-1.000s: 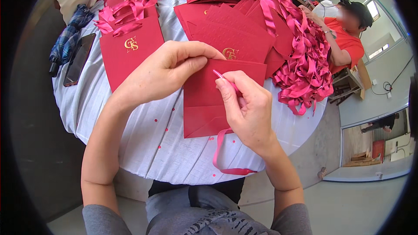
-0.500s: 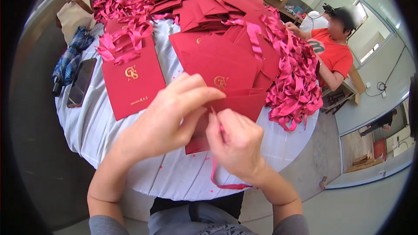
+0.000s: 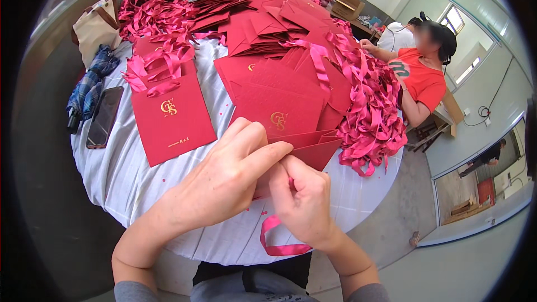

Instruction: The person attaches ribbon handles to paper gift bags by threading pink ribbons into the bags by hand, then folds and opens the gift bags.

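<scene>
A red paper gift bag (image 3: 316, 150) is in front of me near the table's front edge, its opening turned toward my hands. My left hand (image 3: 232, 165) is closed on the bag's rim, thumb and forefinger meeting by its edge. Right against it, my right hand (image 3: 302, 196) pinches a pink satin ribbon (image 3: 269, 241) whose loose length loops down below the fist. The ribbon's end at the bag is hidden by my fingers. Left of my hands lies a flat red bag with gold print (image 3: 173, 117) and pink ribbon handles (image 3: 162, 67).
A heap of flat red bags (image 3: 279, 92) fills the middle; a pile of pink ribbons (image 3: 372, 112) lies to its right. A phone (image 3: 105, 117), a folded plaid umbrella (image 3: 92, 86) and a cream bag (image 3: 98, 25) line the left edge. A person in a red shirt (image 3: 428, 81) works at the right.
My hands have come together at the bag's rim, the left shifting a little down and right. The bag's opening gapes wider, and the hanging ribbon loop has swung left.
</scene>
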`<state>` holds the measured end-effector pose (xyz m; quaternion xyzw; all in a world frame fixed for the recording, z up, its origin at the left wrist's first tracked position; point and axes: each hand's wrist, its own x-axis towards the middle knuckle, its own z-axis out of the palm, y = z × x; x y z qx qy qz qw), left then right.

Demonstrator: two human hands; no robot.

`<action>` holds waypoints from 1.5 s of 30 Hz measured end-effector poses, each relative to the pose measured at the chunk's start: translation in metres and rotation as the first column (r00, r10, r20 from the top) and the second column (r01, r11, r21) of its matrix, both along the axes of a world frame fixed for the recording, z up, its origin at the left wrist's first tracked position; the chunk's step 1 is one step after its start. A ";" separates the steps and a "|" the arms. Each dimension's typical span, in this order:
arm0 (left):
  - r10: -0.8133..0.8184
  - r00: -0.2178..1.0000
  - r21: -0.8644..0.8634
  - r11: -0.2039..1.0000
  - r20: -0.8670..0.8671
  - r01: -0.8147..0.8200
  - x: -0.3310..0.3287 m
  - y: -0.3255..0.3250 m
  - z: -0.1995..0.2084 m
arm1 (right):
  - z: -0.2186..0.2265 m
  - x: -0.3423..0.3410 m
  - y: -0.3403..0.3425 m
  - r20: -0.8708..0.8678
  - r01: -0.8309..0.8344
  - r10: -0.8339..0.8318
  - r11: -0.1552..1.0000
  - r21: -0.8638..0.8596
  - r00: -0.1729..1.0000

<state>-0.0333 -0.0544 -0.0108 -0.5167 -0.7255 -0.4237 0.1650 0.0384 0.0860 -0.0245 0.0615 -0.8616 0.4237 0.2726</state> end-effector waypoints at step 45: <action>0.105 0.985 0.093 0.991 -0.140 -0.092 0.008 0.006 -0.001 | 0.070 -0.037 0.055 0.505 -0.376 0.354 0.925 -0.062 0.788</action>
